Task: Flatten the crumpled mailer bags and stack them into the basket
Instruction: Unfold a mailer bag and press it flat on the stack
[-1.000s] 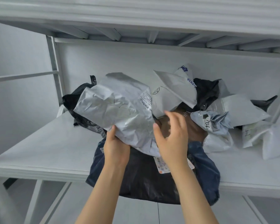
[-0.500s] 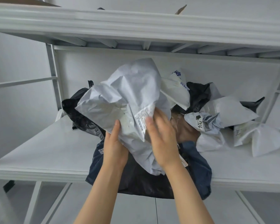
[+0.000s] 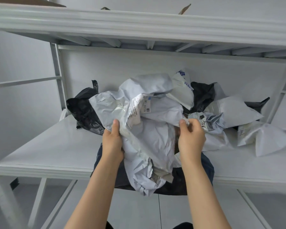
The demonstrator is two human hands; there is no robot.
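Grey plastic opens out, head view: the crumpled mailer bag, bunched high half a second ago, now hangs lower and wider over the dark blue basket at the shelf edge. Left hand grips its left side, thumb on top. Right hand, moved off the bag's face, pinches the right edge between thumb and forefinger. Flattening looks under way, stacking not yet begun. Counted: one basket, two hands, at least six pale mailers including the held one, and black bags showing at three spots; overlaps blur the tally.
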